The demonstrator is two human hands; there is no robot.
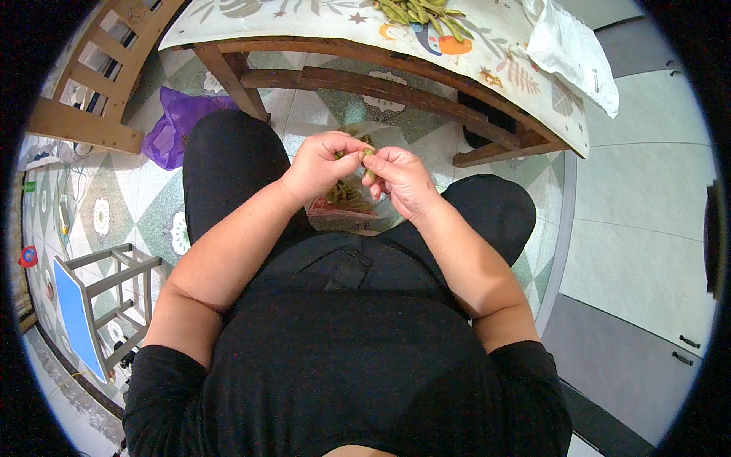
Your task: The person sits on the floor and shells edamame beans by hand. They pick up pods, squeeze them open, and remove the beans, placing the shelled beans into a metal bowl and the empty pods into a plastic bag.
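Between my knees, both hands meet above a clear plastic bag (356,223). A green soybean pod (370,172) is pinched in the fingertips of my right hand (409,181). My left hand (321,161) is closed, its thumb and forefinger pressed on the pod's upper end. Down in the bag lie several greenish-brown pods or shells (344,195), partly hidden by my hands. A pile of soybean pods (422,14) rests on the table at the top of the view.
Ahead stands a wooden table (304,21) with a printed cover. A white plastic bag (572,57) hangs over its right end. On the floor at left are a purple bag (171,126) and a tipped stool with a blue seat (78,316). Pale cabinets (640,198) line the right.
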